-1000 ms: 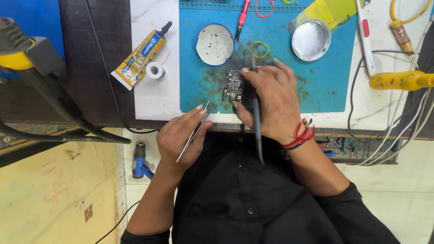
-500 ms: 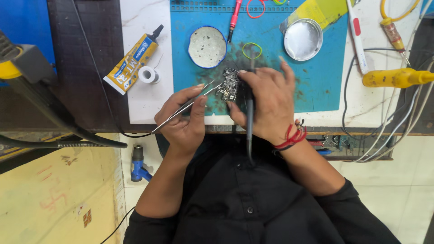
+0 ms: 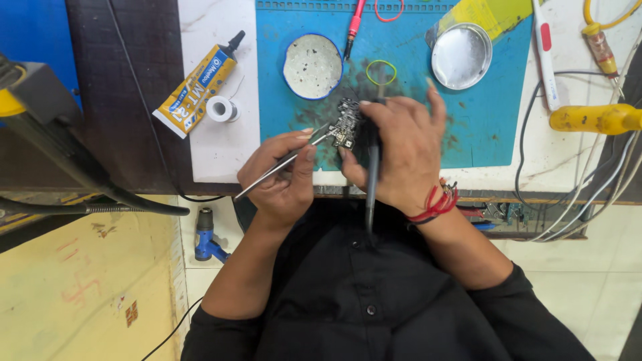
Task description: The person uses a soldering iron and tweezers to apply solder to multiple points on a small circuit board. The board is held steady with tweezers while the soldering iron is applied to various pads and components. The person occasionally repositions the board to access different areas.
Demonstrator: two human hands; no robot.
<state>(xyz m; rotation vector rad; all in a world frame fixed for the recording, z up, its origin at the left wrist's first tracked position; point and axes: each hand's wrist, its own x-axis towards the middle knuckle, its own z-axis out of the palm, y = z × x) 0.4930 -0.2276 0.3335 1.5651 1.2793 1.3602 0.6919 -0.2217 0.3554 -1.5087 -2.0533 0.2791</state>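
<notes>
A small dark circuit board (image 3: 346, 124) lies on the blue work mat (image 3: 481, 134), near its lower edge. The left hand (image 3: 281, 180) pinches metal tweezers (image 3: 284, 160), their tips touching the board from eight o'clock. The right hand (image 3: 398, 154) is closed around a dark pen-like tool (image 3: 372, 180), likely a soldering iron, though its tip is hidden by the fingers. At eleven o'clock of the board sits a round grey dish (image 3: 312, 65); at two o'clock a shiny metal lid (image 3: 460, 56). A yellow glue tube (image 3: 194, 87) and a solder spool (image 3: 221, 108) lie on the white bench top (image 3: 214, 147). Beige floor tiles (image 3: 80, 287) show below.
</notes>
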